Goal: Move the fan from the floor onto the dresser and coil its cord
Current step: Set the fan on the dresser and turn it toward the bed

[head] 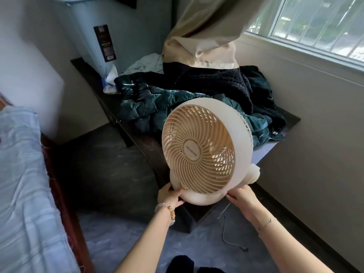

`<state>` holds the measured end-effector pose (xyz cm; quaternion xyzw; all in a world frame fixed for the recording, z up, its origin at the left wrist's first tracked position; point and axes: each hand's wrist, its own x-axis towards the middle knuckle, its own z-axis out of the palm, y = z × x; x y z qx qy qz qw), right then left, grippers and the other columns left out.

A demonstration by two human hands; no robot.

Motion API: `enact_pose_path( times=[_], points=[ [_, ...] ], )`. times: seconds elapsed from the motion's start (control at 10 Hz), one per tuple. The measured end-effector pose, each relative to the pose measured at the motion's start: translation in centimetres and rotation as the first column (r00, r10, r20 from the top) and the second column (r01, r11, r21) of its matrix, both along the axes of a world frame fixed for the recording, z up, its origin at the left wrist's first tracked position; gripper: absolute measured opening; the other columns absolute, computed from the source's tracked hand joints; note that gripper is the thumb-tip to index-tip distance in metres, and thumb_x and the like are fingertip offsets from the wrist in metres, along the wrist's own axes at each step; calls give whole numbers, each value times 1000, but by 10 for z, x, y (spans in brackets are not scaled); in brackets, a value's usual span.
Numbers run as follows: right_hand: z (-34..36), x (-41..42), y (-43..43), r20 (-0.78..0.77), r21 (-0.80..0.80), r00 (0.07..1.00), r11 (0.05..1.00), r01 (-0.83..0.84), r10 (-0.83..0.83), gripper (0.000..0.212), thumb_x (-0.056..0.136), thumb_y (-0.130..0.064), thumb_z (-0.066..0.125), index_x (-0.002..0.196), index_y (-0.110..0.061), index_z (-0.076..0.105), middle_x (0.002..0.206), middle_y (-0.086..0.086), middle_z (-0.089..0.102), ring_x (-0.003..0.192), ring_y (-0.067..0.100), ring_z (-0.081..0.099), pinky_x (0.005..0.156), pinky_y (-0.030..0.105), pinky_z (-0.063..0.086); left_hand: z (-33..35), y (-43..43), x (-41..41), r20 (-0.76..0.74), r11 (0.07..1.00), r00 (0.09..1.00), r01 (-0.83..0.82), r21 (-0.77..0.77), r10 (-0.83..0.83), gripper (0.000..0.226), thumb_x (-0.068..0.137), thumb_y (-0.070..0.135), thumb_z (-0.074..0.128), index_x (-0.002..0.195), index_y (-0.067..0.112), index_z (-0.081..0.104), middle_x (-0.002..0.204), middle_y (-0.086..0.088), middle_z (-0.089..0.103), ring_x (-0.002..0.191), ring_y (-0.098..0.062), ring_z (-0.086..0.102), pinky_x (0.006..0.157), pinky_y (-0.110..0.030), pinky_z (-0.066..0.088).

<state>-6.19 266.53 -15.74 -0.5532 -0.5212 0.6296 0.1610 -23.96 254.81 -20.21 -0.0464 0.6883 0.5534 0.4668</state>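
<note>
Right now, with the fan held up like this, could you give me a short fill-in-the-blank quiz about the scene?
1. Both hands, left hand and right hand, grip the fan by its ____.
2. The fan's cord trails down onto the ____.
3. The dark dresser is piled with a teal ____.
4. Daylight enters through the ____ on the right.

Missing words: base; floor; jacket; window

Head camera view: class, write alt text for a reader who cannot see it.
Two bare hands, left hand and right hand, hold a cream fan by its base at the near end of a dark dresser piled with bedding. Its cord trails uncoiled on the carpet.
</note>
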Motion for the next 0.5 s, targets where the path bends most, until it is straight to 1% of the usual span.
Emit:
enact_pose_path(
  times=[0.1, 0.2, 0.3, 0.4, 0.5],
  points=[
    [-3, 4, 5, 35, -71, 999, 997, -18, 21, 15, 85, 13, 48, 84, -1, 52, 75, 3, 50, 67, 16, 51, 65, 20, 50, 2, -1, 4, -7, 1000, 1000, -24, -6, 24, 38, 78, 7, 70, 114, 7, 57, 115, -13, 58, 99, -28, 55, 69, -34, 55],
    [2, 11, 6, 111, 40, 990, 995, -92, 88, 7, 81, 5, 55, 83, 11, 59, 84, 27, 61, 83, 24, 55, 80, 41, 54, 6, -3, 6, -13, 999, 999, -29, -17, 29, 33, 77, 7, 70, 108, 7, 57, 112, -13, 59, 102, -29, 56, 70, -35, 54],
    [18, 13, 2, 101, 144, 988, 981, -130, 116, 11, 83, -13, 61, 85, -23, 65, 93, 4, 70, 88, 16, 61, 87, 45, 51, 9, -4, 4, 29, 999, 999, -39, 3, 39, 24, 81, 1, 62, 103, 7, 56, 112, -17, 60, 103, -31, 56, 75, -37, 51],
    [33, 12, -2, 353, 246, 895, 896, -370, 272, 11, 89, -19, 52, 89, -18, 62, 90, 7, 69, 83, 20, 63, 78, 39, 50, 18, -2, -2, 40, 996, 996, -86, 9, 86, 29, 84, -5, 53, 111, 5, 53, 108, -20, 59, 106, -37, 56, 82, -41, 47],
    [56, 13, -11, 608, 114, 650, 759, -640, 456, 23, 92, -22, 43, 90, -12, 63, 91, 7, 67, 74, 16, 60, 63, 25, 47, 35, 0, -6, -36, 996, 996, -81, 35, 83, 24, 87, -3, 47, 107, 8, 54, 86, -12, 61, 89, -30, 59, 75, -36, 47]
  ],
)
